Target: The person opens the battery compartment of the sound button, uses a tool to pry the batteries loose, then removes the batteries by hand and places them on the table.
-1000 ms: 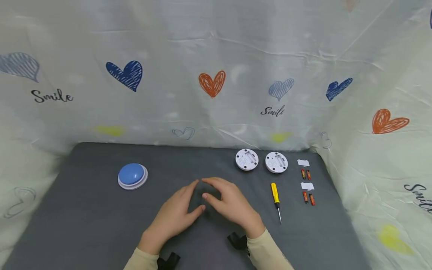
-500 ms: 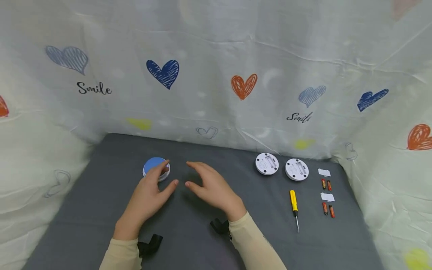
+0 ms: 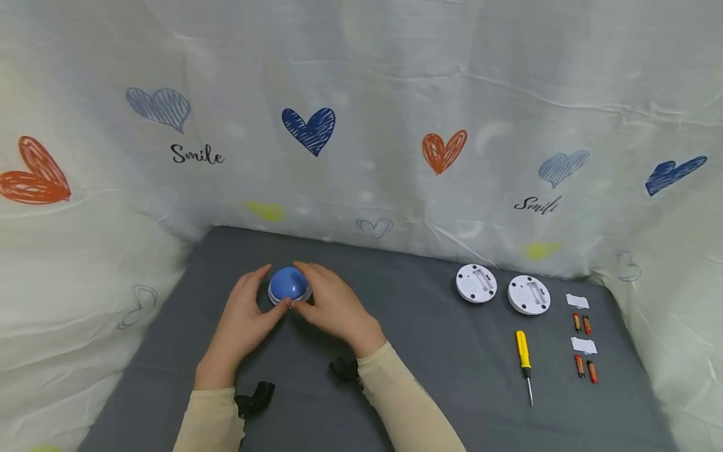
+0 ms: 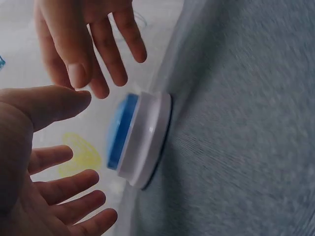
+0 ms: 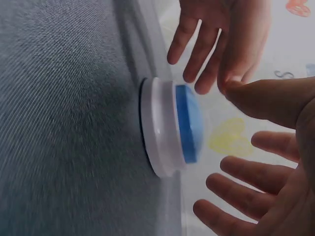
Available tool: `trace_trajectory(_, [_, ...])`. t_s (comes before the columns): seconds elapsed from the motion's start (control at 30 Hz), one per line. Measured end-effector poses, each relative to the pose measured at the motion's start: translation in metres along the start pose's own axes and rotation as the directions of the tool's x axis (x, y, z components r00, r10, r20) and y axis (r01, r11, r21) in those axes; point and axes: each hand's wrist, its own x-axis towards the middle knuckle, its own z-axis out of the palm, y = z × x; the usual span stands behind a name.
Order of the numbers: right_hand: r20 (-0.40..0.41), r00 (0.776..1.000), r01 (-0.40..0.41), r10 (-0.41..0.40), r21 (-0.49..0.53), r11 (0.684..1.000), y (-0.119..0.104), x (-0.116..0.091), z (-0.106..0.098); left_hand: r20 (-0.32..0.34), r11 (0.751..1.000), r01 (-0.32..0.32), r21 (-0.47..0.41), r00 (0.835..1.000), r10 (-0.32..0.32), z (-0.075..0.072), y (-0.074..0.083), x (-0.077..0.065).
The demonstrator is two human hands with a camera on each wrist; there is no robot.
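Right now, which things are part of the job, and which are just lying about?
In the job:
blue-domed round button with white base
left hand
right hand

Lying apart, maybe for later:
two round white discs with slots
yellow-handled metal screwdriver
four small reddish batteries
two flat white pieces

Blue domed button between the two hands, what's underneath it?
Below its blue dome is a white base, sitting on the gray cloth surface. The base's underside, and the patch of cloth directly beneath it, are covered and can't be seen.

Blue-domed button (image 3: 289, 283), white base (image 4: 147, 140), upright on grey cloth (image 3: 469, 351)
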Motion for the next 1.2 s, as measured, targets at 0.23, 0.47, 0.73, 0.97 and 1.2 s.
trace_trajectory(0.23, [0.018, 0.998, -0.054, 0.054, -0.006, 0.999, 0.006, 0.008, 0.007, 0.055, 1.000, 0.025, 0.006, 0.998, -0.025, 0.010, -0.005, 0.008])
trace_trajectory(0.47, [0.032, 0.997, -0.071, 0.071, -0.010, 0.997, 0.013, 0.013, 0.015, 0.104, 0.998, 0.057, 0.012, 0.993, -0.058, 0.014, -0.007, 0.009])
trace_trajectory(0.73, [0.085, 0.991, -0.104, 0.105, -0.017, 0.994, 0.015, 0.017, 0.025, 0.137, 0.993, 0.106, 0.042, 0.984, -0.111, 0.013, -0.011, 0.007])
trace_trajectory(0.97, [0.090, 0.988, -0.121, 0.122, -0.024, 0.992, 0.014, 0.017, 0.026, 0.130, 0.994, 0.099, 0.047, 0.986, -0.104, 0.013, -0.011, 0.006])
trace_trajectory(1.2, [0.105, 0.983, -0.150, 0.151, -0.014, 0.989, 0.012, 0.014, 0.024, 0.130, 0.994, 0.097, 0.055, 0.986, -0.104, 0.011, -0.008, 0.003])
